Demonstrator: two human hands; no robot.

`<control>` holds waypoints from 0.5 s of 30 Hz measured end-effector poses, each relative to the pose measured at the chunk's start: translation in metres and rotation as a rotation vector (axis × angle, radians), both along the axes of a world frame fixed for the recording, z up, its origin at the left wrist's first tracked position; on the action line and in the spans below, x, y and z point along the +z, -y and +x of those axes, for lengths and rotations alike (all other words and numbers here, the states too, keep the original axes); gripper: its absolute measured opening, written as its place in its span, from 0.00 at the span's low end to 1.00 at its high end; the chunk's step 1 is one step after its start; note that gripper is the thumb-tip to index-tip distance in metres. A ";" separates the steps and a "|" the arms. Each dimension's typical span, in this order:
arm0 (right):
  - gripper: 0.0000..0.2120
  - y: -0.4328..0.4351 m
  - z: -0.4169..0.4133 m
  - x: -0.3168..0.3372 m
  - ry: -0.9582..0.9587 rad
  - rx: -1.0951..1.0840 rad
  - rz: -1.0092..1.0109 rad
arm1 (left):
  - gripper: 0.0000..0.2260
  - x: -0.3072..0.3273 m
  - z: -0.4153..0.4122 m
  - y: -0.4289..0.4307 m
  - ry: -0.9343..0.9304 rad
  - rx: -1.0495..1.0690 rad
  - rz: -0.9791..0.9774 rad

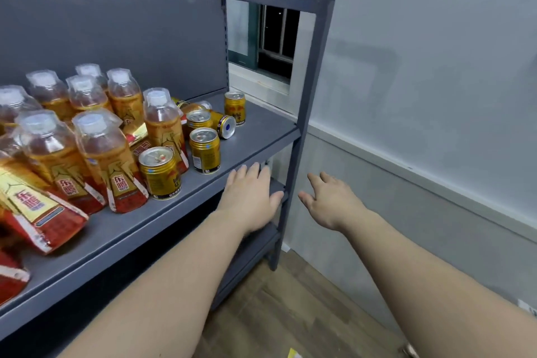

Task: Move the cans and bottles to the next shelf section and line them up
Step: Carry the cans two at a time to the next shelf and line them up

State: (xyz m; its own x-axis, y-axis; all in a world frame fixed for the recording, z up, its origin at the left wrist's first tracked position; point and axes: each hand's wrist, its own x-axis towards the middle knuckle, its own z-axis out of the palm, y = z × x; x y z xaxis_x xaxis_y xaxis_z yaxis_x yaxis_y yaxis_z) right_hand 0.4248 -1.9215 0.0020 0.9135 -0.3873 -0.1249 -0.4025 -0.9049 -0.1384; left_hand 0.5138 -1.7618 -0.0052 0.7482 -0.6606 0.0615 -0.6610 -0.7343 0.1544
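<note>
At the right end of a grey shelf (255,136), with the 2 arms stretched out. Toward its left and back: a crowd of bottles (107,154), upright or leaning on each other, packed tight rather than set in rows. To the right of those, nearer the bare right end: gold cans (205,150), at least 5, loosely scattered. 4 upright, plus 1 tipped can (225,125) on its side among them, probably knocked over rather than laid so. None lined up yet, none moved along. No next section in view from here, only the post (308,96) and a wall (436,67) beyond.

Reaching with the left hand (250,197) at the shelf's front edge, near the right corner, just short of the nearest cans. Palm down, fingers (255,171) straight and close together, gripping nothing: likely poised for a 1st pick. Holding the right hand (331,200) out past the post, off the shelf, with fingers (315,180) loosely spread and nothing in them, seemingly kept free for a 2nd can.

Judged from the layout: task barely begun. Best to start with the cans by the front edge, closest and clear of the bottles, and to right the tipped can before shifting its neighbours.
</note>
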 end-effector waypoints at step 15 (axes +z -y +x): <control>0.43 -0.044 0.169 0.000 0.184 0.407 0.305 | 0.19 0.003 0.058 -0.068 0.420 0.400 -0.231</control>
State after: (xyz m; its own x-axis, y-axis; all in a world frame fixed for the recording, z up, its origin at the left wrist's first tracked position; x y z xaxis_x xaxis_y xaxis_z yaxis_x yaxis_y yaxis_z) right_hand 0.5940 -1.8774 0.0016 0.9995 0.0309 0.0002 0.0276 -0.8902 -0.4547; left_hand 0.5722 -1.6937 -0.0023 0.8161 -0.2687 0.5116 -0.3803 -0.9163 0.1253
